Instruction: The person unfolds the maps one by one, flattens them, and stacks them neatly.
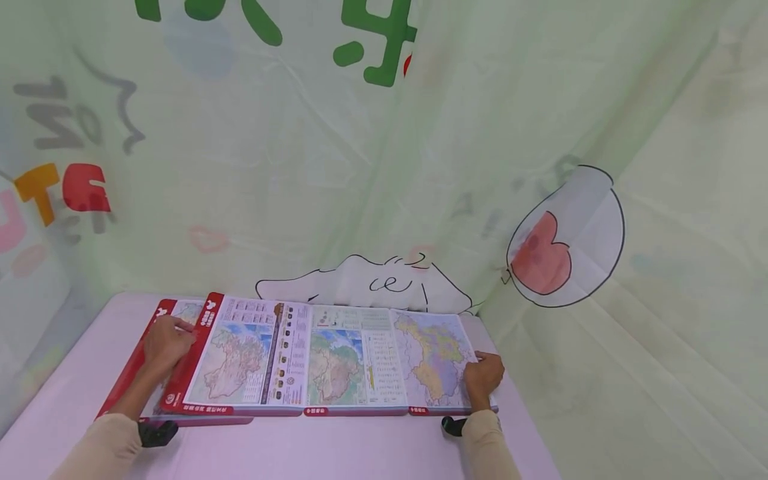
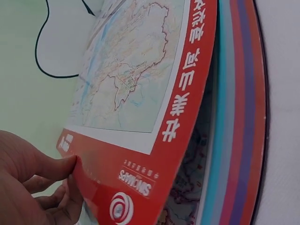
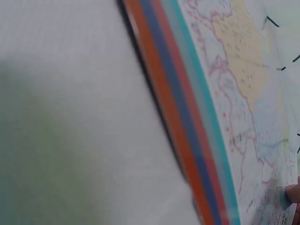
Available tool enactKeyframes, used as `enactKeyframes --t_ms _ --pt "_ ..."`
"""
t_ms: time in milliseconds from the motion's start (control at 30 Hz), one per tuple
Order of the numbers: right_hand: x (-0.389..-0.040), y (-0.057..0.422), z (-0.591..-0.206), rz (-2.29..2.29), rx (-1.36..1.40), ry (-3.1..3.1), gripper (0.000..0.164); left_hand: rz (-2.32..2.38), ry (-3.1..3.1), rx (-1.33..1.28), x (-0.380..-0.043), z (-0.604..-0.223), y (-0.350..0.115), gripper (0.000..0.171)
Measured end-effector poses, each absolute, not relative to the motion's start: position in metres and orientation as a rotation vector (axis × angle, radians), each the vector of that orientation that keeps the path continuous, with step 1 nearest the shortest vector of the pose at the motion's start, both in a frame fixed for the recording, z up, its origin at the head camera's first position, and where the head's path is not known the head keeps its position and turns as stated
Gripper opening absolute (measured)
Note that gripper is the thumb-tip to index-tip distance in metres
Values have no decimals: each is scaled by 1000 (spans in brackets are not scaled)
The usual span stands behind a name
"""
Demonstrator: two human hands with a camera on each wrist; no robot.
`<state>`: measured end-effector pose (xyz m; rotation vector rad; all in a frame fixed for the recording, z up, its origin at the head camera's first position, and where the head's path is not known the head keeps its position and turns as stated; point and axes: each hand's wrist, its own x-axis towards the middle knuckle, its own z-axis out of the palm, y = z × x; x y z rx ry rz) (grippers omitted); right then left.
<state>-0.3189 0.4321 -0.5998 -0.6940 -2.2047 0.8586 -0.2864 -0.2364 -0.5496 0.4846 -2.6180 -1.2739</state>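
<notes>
A wide fold-out map (image 1: 336, 373) with a red left border and several printed panels lies open on the table. My left hand (image 1: 168, 343) is at its left side. In the left wrist view, thumb and fingers pinch the red border (image 2: 112, 183), which lifts and bends away from the layers below. My right hand (image 1: 485, 373) grips the map's right edge with curled fingers; in the right wrist view only a fingertip (image 3: 293, 192) shows over the printed sheet (image 3: 253, 117). Beneath the left part lies another red-bordered sheet (image 1: 129, 380), partly hidden.
A pale pink tablecloth (image 1: 312, 453) covers the table. Coloured bands (image 2: 239, 93) run along the map's near edge. Behind hangs a light green curtain (image 1: 270, 167) with printed letters and a balloon drawing (image 1: 591, 247). Black straps (image 1: 159, 435) sit at both wrists.
</notes>
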Motion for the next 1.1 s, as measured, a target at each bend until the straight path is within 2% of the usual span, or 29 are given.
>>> enactKeyframes --t_ms 333,600,733,833,933,1100 --pt "-337 449 -623 818 -728 -2212 38 -1275 -2620 558 -281 -550 -234 41" --pt "-326 435 -614 760 -920 -2310 40 -1071 -2648 470 -274 -558 -245 37" --pt "-315 406 -593 692 -922 -2368 40 -1032 -2634 424 -255 -559 -256 38" --pt "-304 369 -558 691 -825 -2379 47 -939 -2622 338 -240 -559 -263 49" --pt "-296 327 -526 732 -611 -2371 51 -831 -2618 228 -230 -563 -269 67" --pt "-289 265 -509 735 -93 -2464 48 -757 -2673 132 -217 -576 -272 83"
